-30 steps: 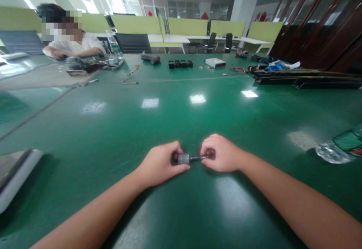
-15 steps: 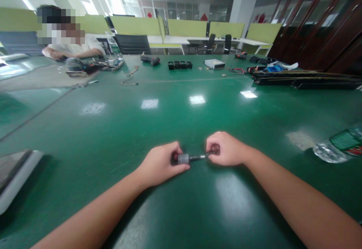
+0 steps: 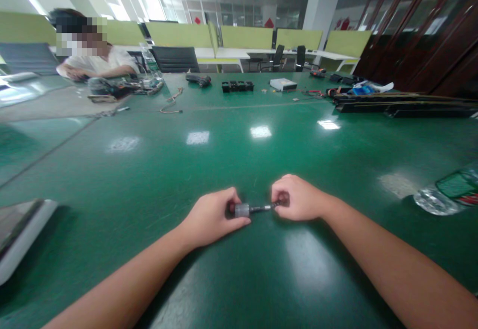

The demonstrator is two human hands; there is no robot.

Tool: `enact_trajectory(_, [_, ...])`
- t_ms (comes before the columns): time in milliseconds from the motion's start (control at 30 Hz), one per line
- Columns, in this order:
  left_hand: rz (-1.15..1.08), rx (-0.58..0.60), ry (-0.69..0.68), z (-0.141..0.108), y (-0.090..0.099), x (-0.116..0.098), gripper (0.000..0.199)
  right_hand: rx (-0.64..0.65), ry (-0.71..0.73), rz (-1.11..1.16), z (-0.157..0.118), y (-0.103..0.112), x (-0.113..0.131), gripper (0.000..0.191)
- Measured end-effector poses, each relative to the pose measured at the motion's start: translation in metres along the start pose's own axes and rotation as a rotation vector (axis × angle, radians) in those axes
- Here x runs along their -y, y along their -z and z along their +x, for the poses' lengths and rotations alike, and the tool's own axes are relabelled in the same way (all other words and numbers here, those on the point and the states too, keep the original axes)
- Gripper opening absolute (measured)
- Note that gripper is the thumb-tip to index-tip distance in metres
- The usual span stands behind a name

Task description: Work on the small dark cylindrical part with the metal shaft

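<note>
Low over the green table (image 3: 224, 169), a small grey cylinder with a thin shaft (image 3: 242, 210) lies lengthwise between my two hands. My left hand (image 3: 209, 215) is closed round the cylinder, with thumb and fingers on either side; a dark reddish end shows inside the grip. From the cylinder the dark shaft runs right, with a short silvery section, to my right hand (image 3: 298, 198). That hand's fingers are curled and pinch the shaft's darker, ridged far end. The exact kind of the part cannot be made out.
A plastic bottle (image 3: 453, 192) lies at the right, and a flat white-edged device (image 3: 26, 234) at the left. Across the far side are a black module (image 3: 237, 86), a white box (image 3: 283, 84), a power tool (image 3: 198, 79) and black rails (image 3: 396, 104). A person (image 3: 99, 60) sits far left.
Both hands keep their grips and almost the same places; my right hand has shifted very slightly left. The seated person's head has moved a little.
</note>
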State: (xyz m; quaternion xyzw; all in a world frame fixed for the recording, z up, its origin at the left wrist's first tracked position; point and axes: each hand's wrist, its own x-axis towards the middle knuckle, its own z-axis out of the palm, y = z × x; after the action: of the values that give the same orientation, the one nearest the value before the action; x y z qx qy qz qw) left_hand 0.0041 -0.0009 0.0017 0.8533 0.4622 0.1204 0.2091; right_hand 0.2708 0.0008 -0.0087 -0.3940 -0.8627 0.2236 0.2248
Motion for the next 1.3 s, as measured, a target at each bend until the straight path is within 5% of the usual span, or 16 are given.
enact_trajectory(433, [0.002,0.002,-0.003,0.000,-0.001,0.002,0.032,-0.029,0.049,0.053,0.004,-0.009,0.008,0.008])
enact_trajectory(567, [0.004,-0.002,-0.002,0.000,-0.002,0.002,0.032,-0.033,0.075,0.252,0.005,-0.017,0.017,0.041])
enact_trajectory(700, [-0.001,-0.004,-0.002,0.001,-0.002,0.002,0.033,-0.026,0.042,0.310,0.004,-0.019,0.017,0.052])
enact_trajectory(1300, [0.016,0.001,-0.002,0.001,-0.002,0.000,0.032,-0.030,0.070,0.069,0.013,-0.029,0.016,0.013])
